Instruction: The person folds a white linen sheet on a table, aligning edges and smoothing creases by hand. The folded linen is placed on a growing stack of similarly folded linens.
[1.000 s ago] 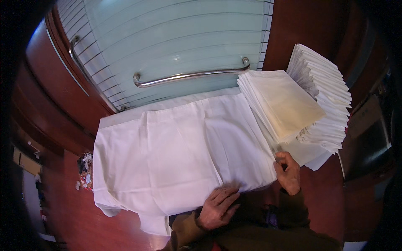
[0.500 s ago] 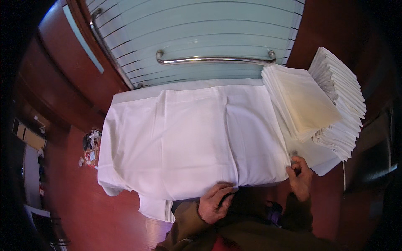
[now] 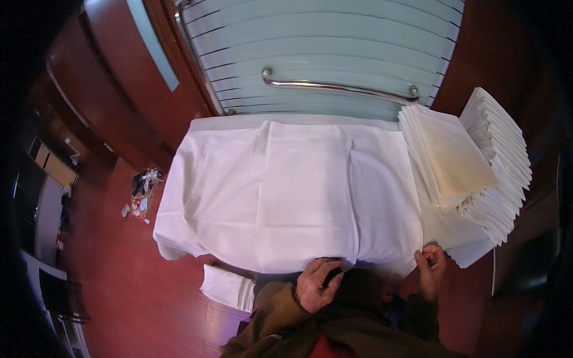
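1. On my feed, the right hand (image 3: pixel 432 271) pinched the white cloth (image 3: pixel 304 197) by its edge.
2. At the near edge, I couldn't tell whether the left hand (image 3: pixel 316 287) gripped.
3. The cloth lay beside folded linens (image 3: pixel 452 158).

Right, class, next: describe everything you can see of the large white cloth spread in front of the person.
The large, plain white cloth, apparently smooth woven fabric, lies spread over a white-covered table. Straight creases cross it, a raised fold runs front to back right of its middle, and its left part is wrinkled. The right hand pinches its right edge near the front corner; the left hand is at its near edge.
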